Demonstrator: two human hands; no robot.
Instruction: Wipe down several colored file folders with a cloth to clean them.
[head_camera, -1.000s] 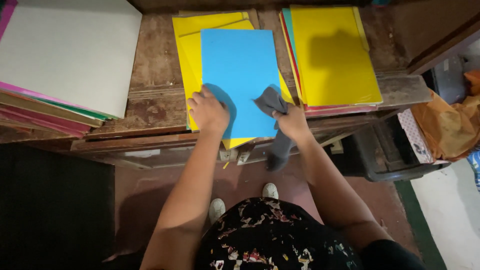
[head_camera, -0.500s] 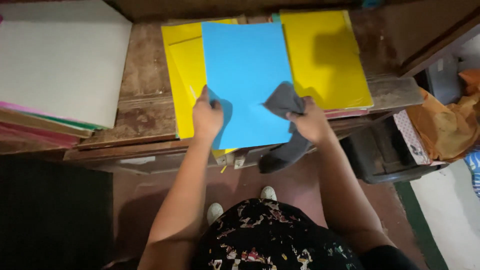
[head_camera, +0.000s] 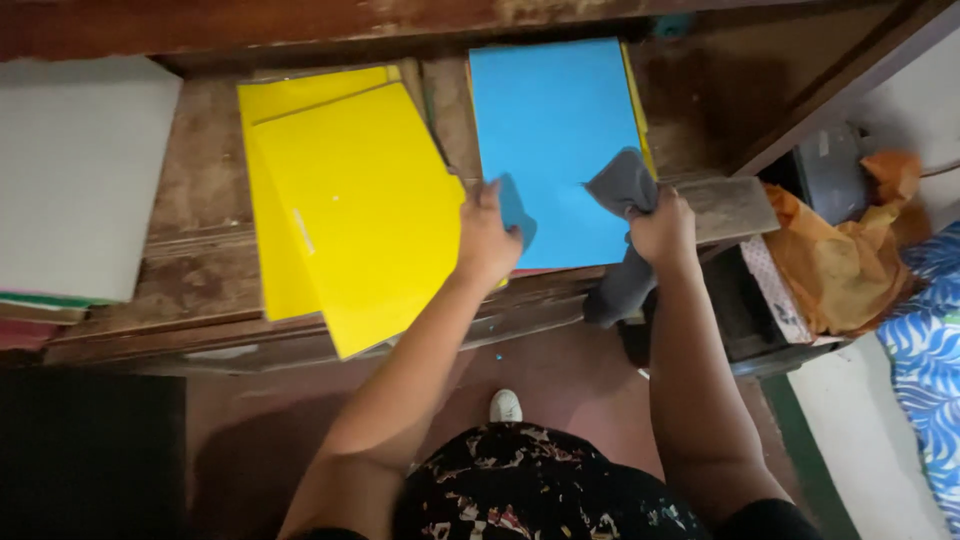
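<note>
A blue sheet (head_camera: 555, 140) lies on top of the right-hand stack of coloured sheets on a worn wooden table (head_camera: 200, 180). My left hand (head_camera: 487, 235) grips its lower left edge. My right hand (head_camera: 662, 228) holds a grey cloth (head_camera: 622, 185) bunched against the sheet's lower right corner, and the cloth's tail hangs down over the table's front edge. Left of the blue sheet lie two yellow sheets (head_camera: 350, 210), the top one skewed and jutting past the table's front.
A stack with a white top sheet (head_camera: 75, 175) and coloured edges sits at the far left. A crumpled orange bag (head_camera: 845, 260) rests on a dark box at the right, beside blue patterned fabric (head_camera: 930, 340). Reddish floor lies below.
The blue sheet has gone from on top of the yellow sheets over to the right-hand stack, with both hands moving right along with it. The yellow sheets underneath are now uncovered.
</note>
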